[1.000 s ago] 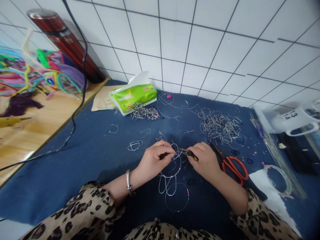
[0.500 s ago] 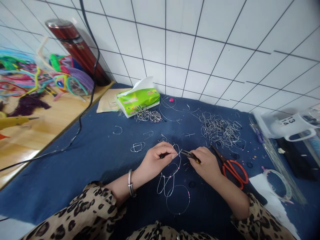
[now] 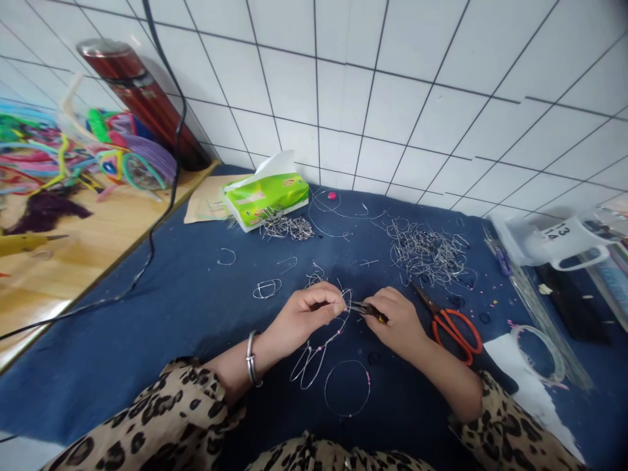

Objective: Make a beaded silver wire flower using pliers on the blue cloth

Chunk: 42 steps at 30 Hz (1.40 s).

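My left hand (image 3: 307, 315) pinches a thin silver wire piece (image 3: 314, 353) with small pink beads; its loops hang down onto the blue cloth (image 3: 161, 314). My right hand (image 3: 400, 320) is closed around small pliers (image 3: 366, 307), whose tip meets the wire right by my left fingertips. Both hands hover low over the cloth, nearly touching. A silver bangle (image 3: 252, 358) sits on my left wrist. A separate wire ring with pink beads (image 3: 347, 387) lies below the hands.
Orange-handled scissors (image 3: 449, 322) lie right of my right hand. A heap of wire bits (image 3: 429, 252) is behind, with a green tissue pack (image 3: 267, 196), red flask (image 3: 142, 98), coloured pipe cleaners (image 3: 73, 147), black cable (image 3: 147, 248) and clear plastic containers (image 3: 554, 239).
The hanging wire loops have swung left and lifted away from the loose ring below. Both hands stay together at the same spot. The view has shifted slightly.
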Each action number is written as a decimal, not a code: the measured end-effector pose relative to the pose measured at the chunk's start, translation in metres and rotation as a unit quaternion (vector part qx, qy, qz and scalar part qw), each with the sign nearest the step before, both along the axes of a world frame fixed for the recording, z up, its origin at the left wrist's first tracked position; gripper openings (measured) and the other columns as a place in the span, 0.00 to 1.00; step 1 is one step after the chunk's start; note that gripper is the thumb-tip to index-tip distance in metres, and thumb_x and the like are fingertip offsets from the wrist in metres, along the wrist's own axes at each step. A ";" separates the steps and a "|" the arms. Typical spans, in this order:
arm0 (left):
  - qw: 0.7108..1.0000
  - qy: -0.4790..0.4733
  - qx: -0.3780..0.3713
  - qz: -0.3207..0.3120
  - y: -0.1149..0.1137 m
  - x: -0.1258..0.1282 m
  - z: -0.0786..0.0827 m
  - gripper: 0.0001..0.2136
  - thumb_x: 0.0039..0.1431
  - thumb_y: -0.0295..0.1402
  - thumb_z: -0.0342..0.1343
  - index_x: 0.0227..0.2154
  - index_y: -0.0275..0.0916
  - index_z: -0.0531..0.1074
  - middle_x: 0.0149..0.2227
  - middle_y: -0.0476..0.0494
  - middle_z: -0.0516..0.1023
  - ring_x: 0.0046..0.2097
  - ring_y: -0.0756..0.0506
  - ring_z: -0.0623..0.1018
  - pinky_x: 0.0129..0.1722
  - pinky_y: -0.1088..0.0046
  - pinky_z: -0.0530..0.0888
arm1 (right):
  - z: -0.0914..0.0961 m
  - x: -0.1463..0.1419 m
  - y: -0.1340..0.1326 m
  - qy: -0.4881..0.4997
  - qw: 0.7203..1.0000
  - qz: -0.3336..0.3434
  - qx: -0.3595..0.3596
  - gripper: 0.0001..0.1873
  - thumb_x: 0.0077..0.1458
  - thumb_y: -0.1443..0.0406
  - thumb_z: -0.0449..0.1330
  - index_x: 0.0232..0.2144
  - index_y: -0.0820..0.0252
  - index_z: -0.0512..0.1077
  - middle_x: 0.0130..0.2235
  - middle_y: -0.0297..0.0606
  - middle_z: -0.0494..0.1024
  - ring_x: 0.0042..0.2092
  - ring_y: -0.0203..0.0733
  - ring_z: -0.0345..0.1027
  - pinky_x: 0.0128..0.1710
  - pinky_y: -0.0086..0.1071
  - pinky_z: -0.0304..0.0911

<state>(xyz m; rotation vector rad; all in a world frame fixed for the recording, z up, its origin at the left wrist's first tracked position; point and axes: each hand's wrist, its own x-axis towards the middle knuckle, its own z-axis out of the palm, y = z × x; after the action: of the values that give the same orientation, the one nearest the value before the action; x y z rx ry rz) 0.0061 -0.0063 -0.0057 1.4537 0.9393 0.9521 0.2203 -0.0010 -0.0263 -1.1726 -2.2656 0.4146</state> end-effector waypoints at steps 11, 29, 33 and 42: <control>0.980 -0.115 -0.158 -0.039 0.000 0.001 -0.003 0.08 0.55 0.33 0.56 0.24 0.35 0.70 0.27 0.48 0.67 0.28 0.53 0.66 0.29 0.75 0.66 | 0.001 0.001 0.003 0.026 0.998 0.039 -0.028 0.07 0.52 0.69 0.55 0.33 0.59 0.72 0.30 0.36 0.71 0.34 0.37 0.63 0.37 0.33 0.61; 0.901 -0.262 -0.333 -0.093 0.000 0.003 -0.010 0.03 0.54 0.26 0.55 0.28 0.31 0.72 0.22 0.50 0.65 0.23 0.55 0.63 0.30 0.73 0.64 | 0.002 0.002 0.001 -0.017 0.998 0.054 0.014 0.07 0.54 0.68 0.54 0.34 0.60 0.73 0.30 0.37 0.72 0.34 0.37 0.60 0.38 0.34 0.58; 0.889 -0.270 -0.353 -0.110 0.000 0.003 -0.009 0.03 0.54 0.26 0.55 0.28 0.31 0.71 0.22 0.50 0.65 0.23 0.55 0.63 0.31 0.73 0.65 | 0.002 0.003 0.000 -0.026 0.998 0.051 0.021 0.08 0.55 0.68 0.54 0.34 0.61 0.73 0.30 0.37 0.71 0.33 0.37 0.60 0.37 0.34 0.58; 0.868 -0.290 -0.382 -0.128 0.000 0.003 -0.011 0.02 0.54 0.26 0.56 0.28 0.32 0.70 0.25 0.49 0.67 0.25 0.55 0.64 0.32 0.73 0.66 | 0.000 0.002 0.001 -0.012 0.998 0.062 -0.004 0.07 0.54 0.68 0.55 0.34 0.60 0.73 0.29 0.36 0.71 0.33 0.37 0.59 0.36 0.33 0.58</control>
<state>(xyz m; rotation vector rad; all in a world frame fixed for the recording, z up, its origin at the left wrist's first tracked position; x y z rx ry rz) 0.0088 -0.0062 -0.0163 0.5361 0.5418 0.6360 0.2222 -0.0002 -0.0262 -1.0493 -2.3680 0.4604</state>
